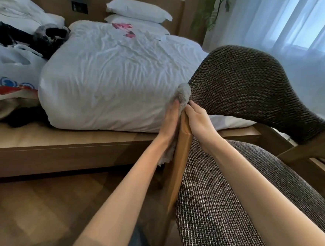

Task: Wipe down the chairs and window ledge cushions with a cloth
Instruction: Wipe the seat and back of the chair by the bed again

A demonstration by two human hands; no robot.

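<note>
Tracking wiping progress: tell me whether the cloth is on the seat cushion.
No, the left hand presses the cloth against the outer side of the chair's wooden arm, off the seat cushion.

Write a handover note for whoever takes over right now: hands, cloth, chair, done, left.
Left hand: flat, pressing the cloth against the outer face of the chair's wooden arm.
Right hand: on the arm's inner side, fingers bent at the cloth's edge; grip unclear.
Done: cannot tell which parts are wiped.
Left: likely seat and backrest; window ledge cushions are not in view.
</note>
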